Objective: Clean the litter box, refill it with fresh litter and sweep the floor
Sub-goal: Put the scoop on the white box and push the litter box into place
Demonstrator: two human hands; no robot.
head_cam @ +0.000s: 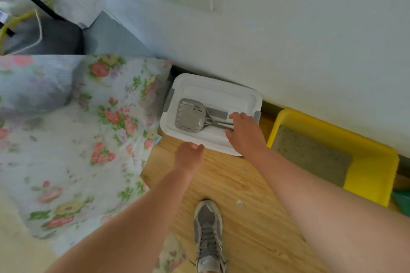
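On the white bin lid, right hand grips the scoop; left hand hovers relaxed beside.

Bright, even daylight; soft blur throughout, wide-angle bending at edges.

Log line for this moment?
right hand at scoop handle, grip unclear | scoop flat on white bin lid | left hand free near lid edge | yellow litter box holds litter

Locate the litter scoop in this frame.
Head view, centre: the grey scoop lies on the white bin lid by the wall, left of the yellow litter box, its handle under the right hand.
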